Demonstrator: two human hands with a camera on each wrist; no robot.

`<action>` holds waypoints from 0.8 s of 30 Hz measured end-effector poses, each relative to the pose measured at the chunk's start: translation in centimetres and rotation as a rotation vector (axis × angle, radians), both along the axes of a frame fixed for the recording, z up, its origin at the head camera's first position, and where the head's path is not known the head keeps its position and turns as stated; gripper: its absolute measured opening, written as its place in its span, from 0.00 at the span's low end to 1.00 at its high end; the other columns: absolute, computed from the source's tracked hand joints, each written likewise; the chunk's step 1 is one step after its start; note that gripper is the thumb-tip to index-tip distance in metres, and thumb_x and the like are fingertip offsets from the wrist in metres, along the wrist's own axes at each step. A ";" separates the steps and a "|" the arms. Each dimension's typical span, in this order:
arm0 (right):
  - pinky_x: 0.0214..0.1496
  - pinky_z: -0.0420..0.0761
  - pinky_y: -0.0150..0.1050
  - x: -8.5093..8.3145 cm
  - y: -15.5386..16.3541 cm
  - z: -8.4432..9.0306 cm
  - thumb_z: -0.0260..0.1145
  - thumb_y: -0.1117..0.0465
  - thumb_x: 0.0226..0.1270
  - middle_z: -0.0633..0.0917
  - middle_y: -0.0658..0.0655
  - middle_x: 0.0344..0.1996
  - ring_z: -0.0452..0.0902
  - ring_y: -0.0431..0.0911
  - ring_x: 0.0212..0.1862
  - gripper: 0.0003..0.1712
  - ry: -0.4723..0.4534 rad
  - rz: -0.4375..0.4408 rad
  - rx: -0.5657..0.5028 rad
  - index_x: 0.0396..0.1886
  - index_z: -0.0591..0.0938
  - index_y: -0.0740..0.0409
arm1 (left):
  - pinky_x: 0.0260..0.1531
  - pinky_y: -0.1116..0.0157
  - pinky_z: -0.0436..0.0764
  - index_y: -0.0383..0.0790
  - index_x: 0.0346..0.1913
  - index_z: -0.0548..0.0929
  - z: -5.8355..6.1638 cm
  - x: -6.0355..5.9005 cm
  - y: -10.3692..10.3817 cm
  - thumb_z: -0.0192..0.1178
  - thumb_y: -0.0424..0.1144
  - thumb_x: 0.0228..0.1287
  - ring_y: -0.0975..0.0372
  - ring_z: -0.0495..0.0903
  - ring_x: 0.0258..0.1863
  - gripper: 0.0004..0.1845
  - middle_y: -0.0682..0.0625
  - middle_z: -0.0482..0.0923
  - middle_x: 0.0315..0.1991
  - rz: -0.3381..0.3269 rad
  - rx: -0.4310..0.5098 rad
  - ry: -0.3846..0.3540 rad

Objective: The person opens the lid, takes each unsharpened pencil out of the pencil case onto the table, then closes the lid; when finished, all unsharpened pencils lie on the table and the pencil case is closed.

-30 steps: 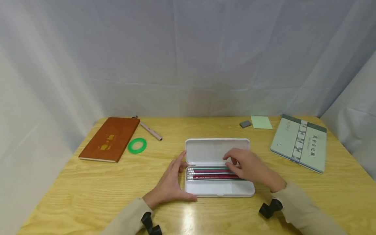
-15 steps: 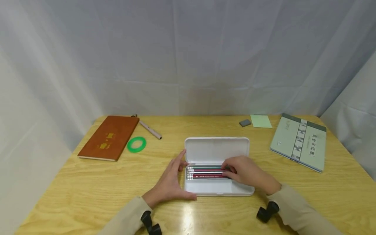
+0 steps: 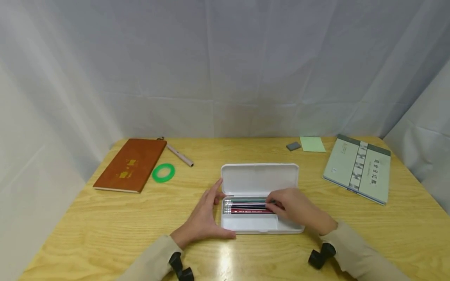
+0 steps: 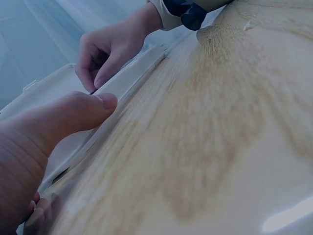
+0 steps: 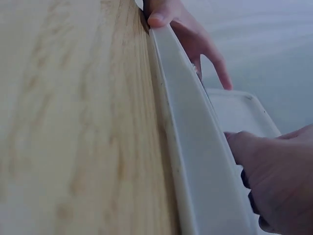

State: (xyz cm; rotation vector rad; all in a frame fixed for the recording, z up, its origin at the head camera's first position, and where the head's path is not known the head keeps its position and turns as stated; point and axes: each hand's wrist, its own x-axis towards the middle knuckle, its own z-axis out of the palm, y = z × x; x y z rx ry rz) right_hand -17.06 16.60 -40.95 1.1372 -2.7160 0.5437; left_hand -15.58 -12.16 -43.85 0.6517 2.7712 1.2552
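Observation:
A white pencil case (image 3: 251, 223) lies open on the table, its lid (image 3: 258, 177) tipped back. Several pencils (image 3: 246, 211), red, dark and green with silver ends to the left, fill its rear compartment. My left hand (image 3: 202, 222) holds the case's left end, thumb at the front edge and fingers by the hinge. In the left wrist view that thumb (image 4: 93, 110) lies on the front rim. With curled fingers my right hand (image 3: 295, 207) pinches at the pencils' right part, covering their far ends; how many it grips I cannot tell.
A brown notebook (image 3: 131, 164), a pale pen (image 3: 180, 155) and a green tape ring (image 3: 163, 173) lie to the left. Toward the back right are a grey eraser (image 3: 293, 146), a pale green sticky note (image 3: 312, 144) and a light green book (image 3: 358, 169). White curtain hangs behind.
My right hand has come down and left from over the lid to the pencils, closing its fingers there. The pencils have shifted or turned slightly under it. The left hand stays in place.

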 end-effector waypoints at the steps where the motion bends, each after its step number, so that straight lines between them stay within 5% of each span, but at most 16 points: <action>1: 0.24 0.68 0.26 0.0 0.1 0.1 0.68 0.60 0.63 0.79 0.42 0.19 0.63 0.29 0.21 0.03 -0.007 0.002 -0.026 0.32 0.86 0.54 | 0.53 0.61 0.73 0.56 0.77 0.43 0.0 0.0 0.0 0.83 0.57 0.19 0.65 0.67 0.48 0.78 0.56 0.72 0.56 -0.002 -0.001 0.001; 11: 0.21 0.63 0.25 0.8 3.9 -0.3 0.72 0.64 0.55 0.68 0.36 0.14 0.56 0.26 0.18 0.05 0.075 -0.059 -0.157 0.31 0.85 0.51 | 0.52 0.60 0.74 0.53 0.77 0.44 0.2 -0.2 0.1 0.83 0.57 0.19 0.64 0.68 0.48 0.77 0.54 0.72 0.55 -0.012 -0.001 0.049; 24: 0.19 0.61 0.27 4.4 13.0 -1.3 0.75 0.67 0.50 0.66 0.33 0.15 0.56 0.26 0.19 0.11 0.095 -0.337 -0.164 0.29 0.84 0.47 | 0.51 0.61 0.73 0.53 0.77 0.46 0.1 0.1 0.1 0.82 0.58 0.19 0.64 0.68 0.48 0.76 0.57 0.73 0.56 -0.007 0.015 0.023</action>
